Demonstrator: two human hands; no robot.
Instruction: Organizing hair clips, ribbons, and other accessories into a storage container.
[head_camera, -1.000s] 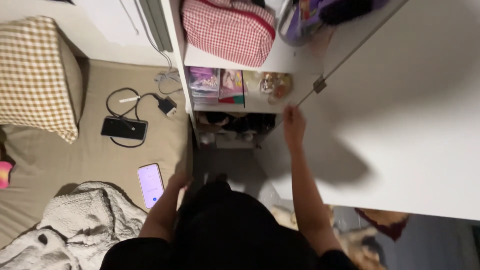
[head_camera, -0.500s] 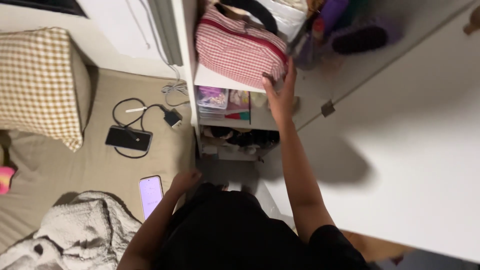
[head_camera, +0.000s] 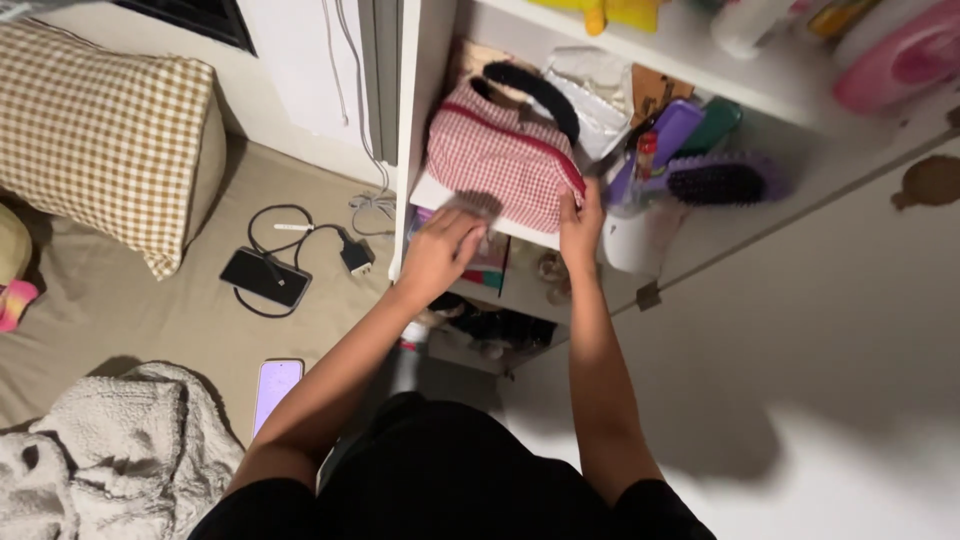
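Note:
A red and white checked pouch (head_camera: 505, 160) with a red zip sits on a white cupboard shelf (head_camera: 430, 192). A black padded hairband (head_camera: 535, 90) lies across its top. My left hand (head_camera: 442, 250) is at the pouch's lower left corner, fingers blurred and touching the fabric. My right hand (head_camera: 582, 222) presses against the pouch's lower right end. Whether either hand has closed a grip on the pouch is not clear.
A purple hairbrush (head_camera: 722, 182), a white cup (head_camera: 640, 235) and packets share the shelf. The open white cupboard door (head_camera: 820, 330) stands at the right. On the bed at left lie a checked pillow (head_camera: 110, 130), a black device with cables (head_camera: 265, 277), a phone (head_camera: 273, 385) and a grey blanket (head_camera: 110, 450).
My left hand rose from the bed edge by the phone up to the pouch. My right hand slid down to the pouch's right end. The view tilted upward.

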